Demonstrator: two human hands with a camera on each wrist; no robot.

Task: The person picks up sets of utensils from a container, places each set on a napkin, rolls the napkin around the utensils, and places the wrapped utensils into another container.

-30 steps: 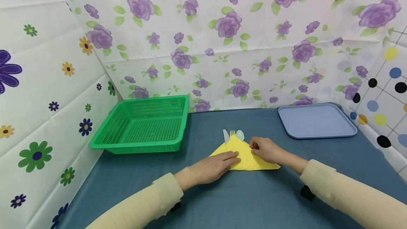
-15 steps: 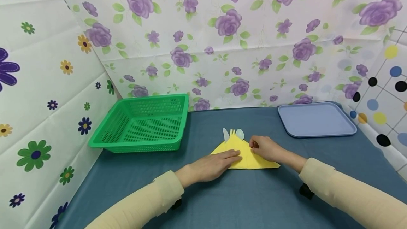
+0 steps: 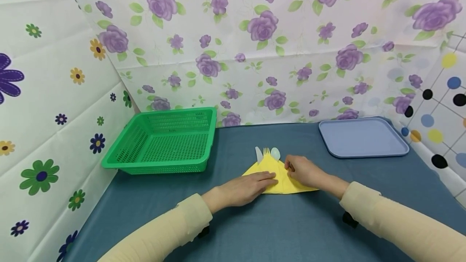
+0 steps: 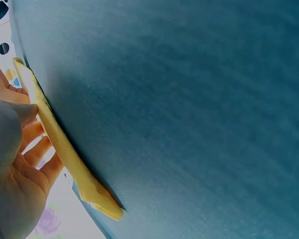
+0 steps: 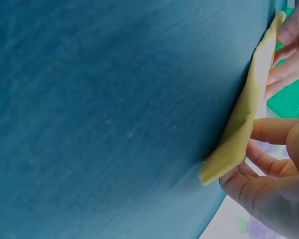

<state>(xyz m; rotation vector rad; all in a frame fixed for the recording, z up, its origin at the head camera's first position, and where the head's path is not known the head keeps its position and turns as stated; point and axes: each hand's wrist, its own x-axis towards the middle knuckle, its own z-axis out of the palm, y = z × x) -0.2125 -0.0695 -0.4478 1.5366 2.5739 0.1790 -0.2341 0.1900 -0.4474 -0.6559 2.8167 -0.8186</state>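
Note:
A yellow folded napkin (image 3: 282,181) lies on the table in a triangle, its point toward the back. Out of its top stick the ends of a white knife (image 3: 259,155), a yellow fork (image 3: 266,151) and a pale spoon (image 3: 275,153); their lower parts are hidden. My left hand (image 3: 242,189) rests on the left half with fingers extended, pressing the napkin (image 4: 72,159). At the right slanted edge, my right hand (image 3: 307,172) pinches the napkin (image 5: 239,124) with bent fingers; the exact fingertip contact is partly hidden in the head view.
A green plastic basket (image 3: 156,167) stands at the back left. At the back right lies a light blue tray (image 3: 364,137). Blue cloth (image 3: 255,229) covers the table, and flowered sheets (image 3: 233,51) hang behind and beside it.
The napkin's right corner has drawn in slightly, and its lower right edge now curves up a little. Left hand, cutlery, basket and tray look unchanged apart from small camera shifts.

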